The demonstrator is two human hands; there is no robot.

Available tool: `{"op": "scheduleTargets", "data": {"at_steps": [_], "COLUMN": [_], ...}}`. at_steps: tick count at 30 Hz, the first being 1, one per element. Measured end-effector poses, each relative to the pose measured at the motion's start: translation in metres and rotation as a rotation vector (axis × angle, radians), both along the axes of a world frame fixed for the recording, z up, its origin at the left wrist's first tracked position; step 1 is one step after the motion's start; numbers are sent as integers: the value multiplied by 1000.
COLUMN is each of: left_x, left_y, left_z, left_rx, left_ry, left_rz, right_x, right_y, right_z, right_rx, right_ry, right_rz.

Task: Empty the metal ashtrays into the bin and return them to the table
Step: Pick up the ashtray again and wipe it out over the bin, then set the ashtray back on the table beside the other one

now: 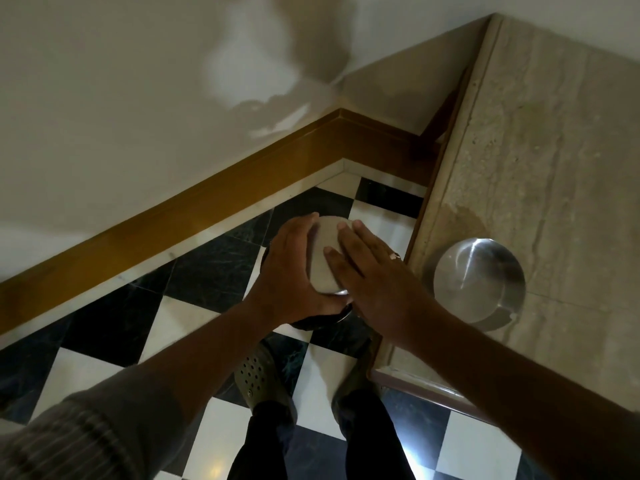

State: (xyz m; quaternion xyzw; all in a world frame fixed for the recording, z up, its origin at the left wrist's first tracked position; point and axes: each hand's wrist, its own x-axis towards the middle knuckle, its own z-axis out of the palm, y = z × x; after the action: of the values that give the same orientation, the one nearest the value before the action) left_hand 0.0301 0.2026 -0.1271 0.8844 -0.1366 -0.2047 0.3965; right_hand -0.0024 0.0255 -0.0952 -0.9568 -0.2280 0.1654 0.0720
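Note:
A round metal ashtray (325, 254) is turned bottom-up over the floor, left of the table. My left hand (287, 271) grips its left side and rim. My right hand (367, 275) lies flat with the palm and fingers against its upturned base. Just below the ashtray a dark round bin (322, 320) shows as a curved rim, mostly hidden by my hands. A second metal ashtray (478, 278) stands on the beige stone table (554, 150) near its left edge, to the right of my right hand.
The black and white chequered floor (207, 271) runs to a wooden skirting board (207, 209) and a pale wall. My two feet in shoes (263, 382) stand just below the bin. The table's corner (381, 375) juts out beside my right foot.

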Motion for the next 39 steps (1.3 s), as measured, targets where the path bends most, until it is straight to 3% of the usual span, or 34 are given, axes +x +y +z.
{"op": "scheduleTargets", "data": {"at_steps": [4,7,11,17,26,31,39], "left_x": [17,27,29,31,37,15,-64], "left_y": [13,21,27,19,-40,-104,-264], "left_z": [11,23,31,62,130,159,159], "left_rx": [-86,-315,-322,-306,-186,-282,-278], "left_ry": [254,597,746,761,682,678,764], "left_rz": [147,484,618,687,492,347,429], "right_x": [0,8,12,9,1,-25,-105], "right_y": [-2,10,29,39,-10,-79,-224], "right_z": [8,13,0,11,74,95,104], "right_rx": [234,476,518,552,579,570,439], "right_ry": [-16,160,349,251,110,74,58], "right_rz": [-121,-520,-950,-1132,-1285,-1379,-1534]}}
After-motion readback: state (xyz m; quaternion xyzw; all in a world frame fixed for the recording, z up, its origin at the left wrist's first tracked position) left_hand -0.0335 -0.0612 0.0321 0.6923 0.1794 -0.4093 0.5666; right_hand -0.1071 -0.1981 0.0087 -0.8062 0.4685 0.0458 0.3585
